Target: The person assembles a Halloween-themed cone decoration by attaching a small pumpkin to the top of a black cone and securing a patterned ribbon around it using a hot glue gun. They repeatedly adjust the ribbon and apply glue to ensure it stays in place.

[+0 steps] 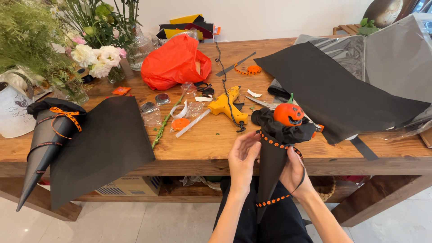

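A black paper cone (271, 166) stands upright between my hands, just in front of the wooden table's edge (198, 165). Its top is stuffed with crinkled black paper and a small orange pumpkin (288, 114). An orange-and-black dotted ribbon (273, 141) runs around the cone near the top and loops down below it. My left hand (243, 158) touches the cone's left side with fingers pinching at the ribbon. My right hand (294, 170) grips the cone from behind on the right.
A yellow glue gun (226, 105) with cord and a glue stick lie mid-table. A second black cone with an orange bow (48, 137) and a black sheet (105, 139) overhang the left edge. Red plastic bag (174, 63), flowers in vases (99, 54), large black sheets (333, 85) at right.
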